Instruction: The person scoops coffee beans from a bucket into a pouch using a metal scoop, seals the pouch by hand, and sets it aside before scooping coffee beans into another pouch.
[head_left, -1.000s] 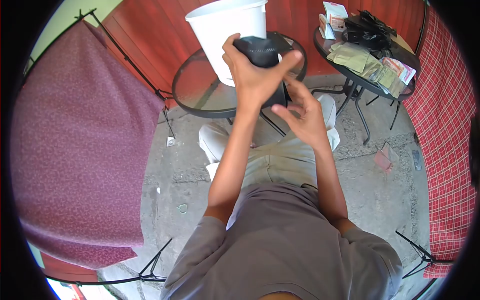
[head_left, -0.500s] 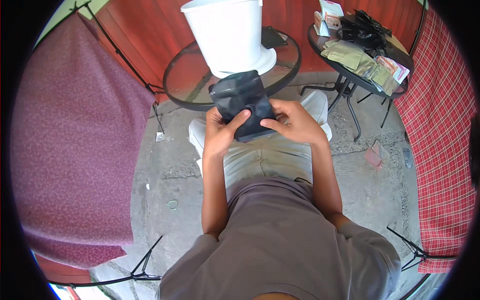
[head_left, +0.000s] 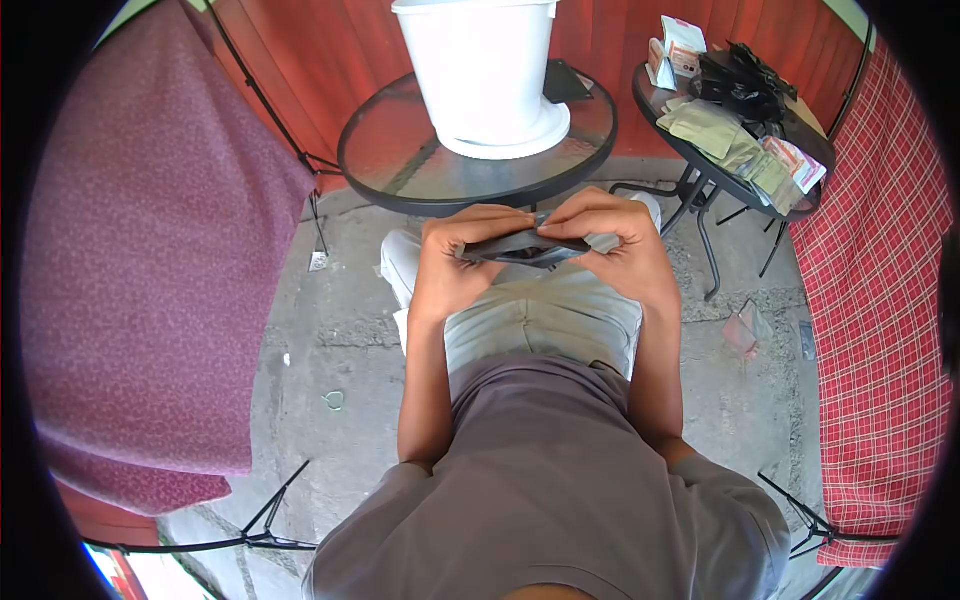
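A black pouch (head_left: 525, 246) is held over my lap, its mouth turned up towards me and gaping slightly. My left hand (head_left: 450, 262) grips its left side, fingers along the far edge and thumb on the near side. On the opposite side my right hand (head_left: 628, 252) holds it the same way, and the fingertips of both hands come close together at the far edge. What lies inside the pouch is too dark to make out. Just beyond my hands, a white bucket (head_left: 480, 80) stands on a round glass table (head_left: 385, 165).
A white round piece (head_left: 550, 125) and a flat black item (head_left: 568, 82) lie by the bucket. The right-hand table (head_left: 650, 105) bears greenish pouches (head_left: 708, 130), black plastic (head_left: 740, 85) and a white-and-orange package (head_left: 683, 45). Cloths hang on both sides; scraps lie on the concrete floor.
The pouch has tipped from showing its flat face to showing its mouth. Both hands have shifted from its lower part to the sides of the opening.
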